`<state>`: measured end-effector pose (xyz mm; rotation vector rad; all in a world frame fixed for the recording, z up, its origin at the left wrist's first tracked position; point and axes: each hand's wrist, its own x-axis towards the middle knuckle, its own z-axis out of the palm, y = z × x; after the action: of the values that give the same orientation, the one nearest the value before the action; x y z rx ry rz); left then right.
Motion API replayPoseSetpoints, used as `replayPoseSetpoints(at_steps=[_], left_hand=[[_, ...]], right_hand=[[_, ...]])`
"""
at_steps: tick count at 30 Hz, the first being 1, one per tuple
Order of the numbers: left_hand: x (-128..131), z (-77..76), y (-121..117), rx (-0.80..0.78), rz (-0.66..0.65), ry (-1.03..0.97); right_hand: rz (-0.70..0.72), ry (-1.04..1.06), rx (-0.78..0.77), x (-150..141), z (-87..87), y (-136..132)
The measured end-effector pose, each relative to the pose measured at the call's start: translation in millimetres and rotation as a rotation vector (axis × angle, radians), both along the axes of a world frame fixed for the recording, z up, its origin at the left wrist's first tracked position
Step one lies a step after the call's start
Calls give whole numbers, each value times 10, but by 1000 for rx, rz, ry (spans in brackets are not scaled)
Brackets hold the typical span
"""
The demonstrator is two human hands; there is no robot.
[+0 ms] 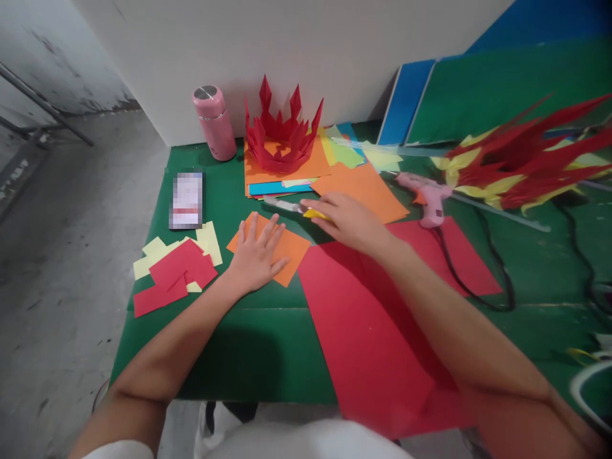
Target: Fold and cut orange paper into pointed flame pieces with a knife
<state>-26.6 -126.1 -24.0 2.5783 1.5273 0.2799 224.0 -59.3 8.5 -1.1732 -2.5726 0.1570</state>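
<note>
My left hand (258, 252) lies flat with spread fingers on a small orange paper sheet (292, 250) on the green table. In my right hand (351, 220) is a utility knife (313, 213) with a yellow handle, its blade pointing left, above the table just beyond the orange sheet. A large red paper sheet (373, 331) spreads beneath my right forearm and hangs over the front edge. Close to my right hand lies another orange sheet (366, 191). Red paper pieces (179, 264) and pale yellow paper pieces (209, 242) are heaped left of my left hand.
A red folded-paper crown (282, 143) stands on stacked coloured paper at the back. Beside it are a pink bottle (215, 124) and a phone (187, 199). To the right are a corded pink glue gun (430, 197) and a red-and-yellow paper flame shape (516, 159).
</note>
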Motion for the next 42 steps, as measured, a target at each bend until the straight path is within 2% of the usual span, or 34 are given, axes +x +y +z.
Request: replayPoseSetpoints(at_steps=[4,7,14,18,23,28,35,42], left_hand=[[13,63,9,-26,89,-35],[11,133,31,-29,151,-98],[30,185,32,-45,333,-112],[23,174,33,-42,317,-104],[-9,162,63,-9,307,-136],[-33,159,88,-10,333,-176],[-57,171,122,-2,355,-206],[-106,93,162,13,304,-355]], right_hand=[[-292,43,-12,327,112,-54],[-510,34,-8,499,131,-11],[-743,-48,-60,657,-58,83],[-764,-78,-128,640,-96,41],[-634,-35,-116,570,71,-14],[-739,-49,-190,461,207,-54],[-787,-76,-263,178,175,-112],[-795,136,-322,301,125,10]])
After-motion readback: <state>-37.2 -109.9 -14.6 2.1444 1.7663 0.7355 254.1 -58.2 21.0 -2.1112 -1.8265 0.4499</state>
